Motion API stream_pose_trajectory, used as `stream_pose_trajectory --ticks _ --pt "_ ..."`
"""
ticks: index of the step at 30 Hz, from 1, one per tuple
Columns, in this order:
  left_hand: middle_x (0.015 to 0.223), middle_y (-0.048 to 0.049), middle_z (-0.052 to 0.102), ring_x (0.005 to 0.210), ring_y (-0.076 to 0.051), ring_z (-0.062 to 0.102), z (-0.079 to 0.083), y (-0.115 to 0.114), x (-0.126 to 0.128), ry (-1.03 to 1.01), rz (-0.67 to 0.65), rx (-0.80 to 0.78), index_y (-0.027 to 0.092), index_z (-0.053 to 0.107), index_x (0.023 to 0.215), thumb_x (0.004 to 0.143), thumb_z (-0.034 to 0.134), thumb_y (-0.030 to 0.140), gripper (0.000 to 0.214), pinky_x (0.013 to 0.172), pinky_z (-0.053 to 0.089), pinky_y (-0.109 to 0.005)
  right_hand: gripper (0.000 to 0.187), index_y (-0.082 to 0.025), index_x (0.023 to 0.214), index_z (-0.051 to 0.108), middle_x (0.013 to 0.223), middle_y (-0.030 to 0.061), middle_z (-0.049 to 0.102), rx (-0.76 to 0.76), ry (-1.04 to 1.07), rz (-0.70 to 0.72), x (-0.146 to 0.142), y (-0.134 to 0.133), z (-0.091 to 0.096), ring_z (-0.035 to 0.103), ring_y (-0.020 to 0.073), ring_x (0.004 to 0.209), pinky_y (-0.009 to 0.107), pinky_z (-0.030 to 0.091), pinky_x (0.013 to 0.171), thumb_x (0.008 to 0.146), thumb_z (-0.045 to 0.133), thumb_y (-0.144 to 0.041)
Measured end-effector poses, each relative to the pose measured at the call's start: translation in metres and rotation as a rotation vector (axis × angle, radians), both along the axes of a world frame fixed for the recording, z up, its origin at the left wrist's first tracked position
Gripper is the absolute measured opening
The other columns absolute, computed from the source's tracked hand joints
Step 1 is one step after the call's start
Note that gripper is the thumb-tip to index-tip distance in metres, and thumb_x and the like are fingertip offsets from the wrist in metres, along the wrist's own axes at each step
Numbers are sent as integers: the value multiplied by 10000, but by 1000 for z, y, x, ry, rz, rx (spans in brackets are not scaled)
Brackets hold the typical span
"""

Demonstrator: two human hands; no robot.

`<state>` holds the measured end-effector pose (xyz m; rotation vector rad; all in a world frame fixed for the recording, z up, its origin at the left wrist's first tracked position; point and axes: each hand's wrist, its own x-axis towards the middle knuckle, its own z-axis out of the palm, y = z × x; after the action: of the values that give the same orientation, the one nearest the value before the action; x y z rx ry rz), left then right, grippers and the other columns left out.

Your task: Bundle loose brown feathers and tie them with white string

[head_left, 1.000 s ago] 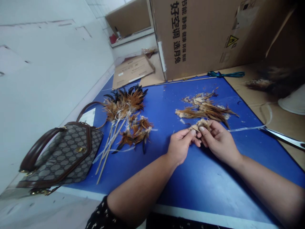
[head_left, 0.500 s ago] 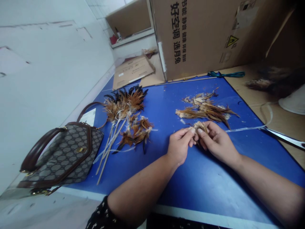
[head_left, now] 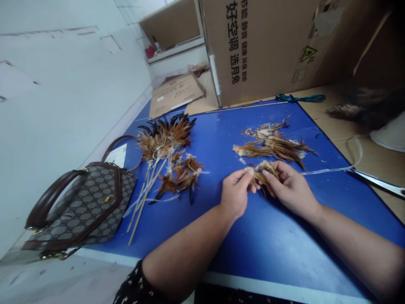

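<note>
Between my two hands is a small bunch of brown feathers (head_left: 263, 169). My left hand (head_left: 236, 192) pinches its pale quill end between thumb and fingers. My right hand (head_left: 289, 188) grips the other side of the bunch, thumb on top. Just beyond my hands lies a loose pile of brown feathers (head_left: 274, 147) on the blue tabletop (head_left: 218, 131). To the left, feather tufts on thin sticks (head_left: 147, 196) show brown and black plumes, with smaller loose feather tufts (head_left: 182, 177) beside them.
A patterned handbag (head_left: 91, 202) stands at the left edge. A large cardboard box (head_left: 268, 50) rises at the back, with flat cardboard (head_left: 175, 93) beside it. Scissors (head_left: 379, 182), a clear plastic strip (head_left: 325, 170), teal cord (head_left: 308, 99) and a white container (head_left: 390, 133) are at right.
My left hand has shifted slightly left, and the space between my fingertips has widened. More of the feather bunch shows between my hands.
</note>
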<state>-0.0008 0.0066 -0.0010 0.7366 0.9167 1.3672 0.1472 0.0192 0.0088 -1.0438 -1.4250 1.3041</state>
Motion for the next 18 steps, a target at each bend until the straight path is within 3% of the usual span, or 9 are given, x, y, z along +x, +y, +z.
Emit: stream_pose_trajectory --ticks 6,10,18 --pt "583 31 554 573 -91 509 -4 -1 -1 40 -6 6 147 697 770 866 797 424 310 682 430 -279 273 -246 916 543 678 -16 623 2 -30 26 1 0 -5 482 120 517 269 387 469 995 662 -479" --pt "558 35 518 589 -97 497 -5 -3 -1 121 -21 29 156 669 698 899 760 464 379 703 420 -286 266 -245 906 559 720 6 649 42 -75 30 2 0 -7 520 136 565 268 397 479 996 655 -477" --pt "619 22 498 645 -106 493 -4 -5 -3 282 -17 126 168 617 621 950 701 448 440 723 409 -291 165 -251 920 597 784 27 699 213 -296 13 4 0 -11 612 189 692 331 511 668 1013 613 -386"
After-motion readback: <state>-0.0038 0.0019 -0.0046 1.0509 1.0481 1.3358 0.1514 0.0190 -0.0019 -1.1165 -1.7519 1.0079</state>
